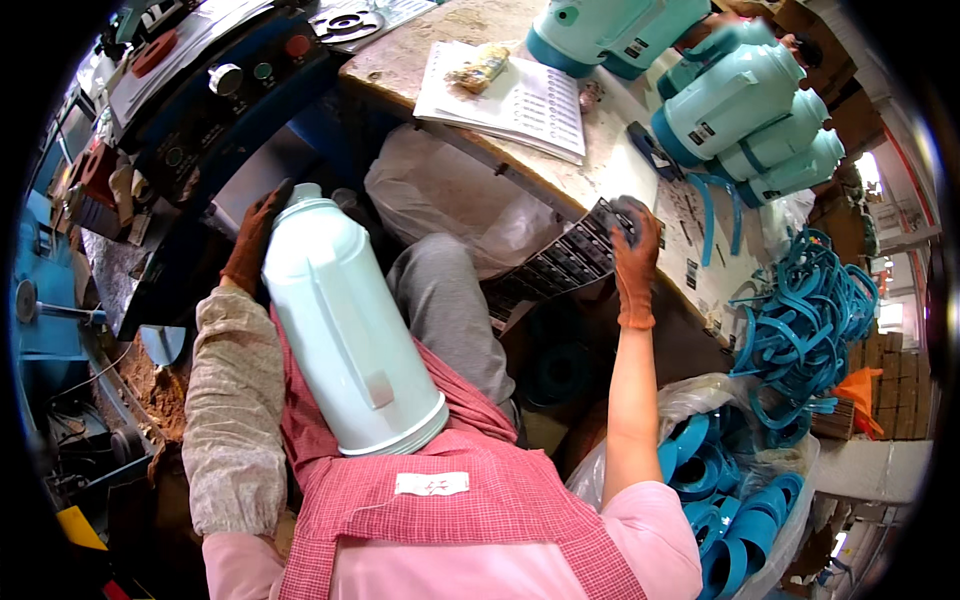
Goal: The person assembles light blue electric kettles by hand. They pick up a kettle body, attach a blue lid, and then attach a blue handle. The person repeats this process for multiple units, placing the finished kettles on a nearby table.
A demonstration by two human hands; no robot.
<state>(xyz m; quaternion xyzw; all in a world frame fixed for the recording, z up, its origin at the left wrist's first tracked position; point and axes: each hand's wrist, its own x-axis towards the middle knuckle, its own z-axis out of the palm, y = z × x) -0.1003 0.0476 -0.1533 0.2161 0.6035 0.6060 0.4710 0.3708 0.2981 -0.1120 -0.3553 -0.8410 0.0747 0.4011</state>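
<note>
The gloved left hand (255, 235) gripped the neck of a pale flask (345, 330) lying centre frame. The gloved right hand (634, 255) pinched a dark strip of labels (560, 265) at the tabletop (620, 165) edge, beside a white sheet (520, 100).

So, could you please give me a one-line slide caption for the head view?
Gloved left hand steadies a pale flask shell on the lap while the gloved right hand reaches a label sheet.

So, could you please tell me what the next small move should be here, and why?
Probably peel one sticker off the label sheet, since the right hand already rests on it and the left hand steadies the pale flask body on the lap.
</note>
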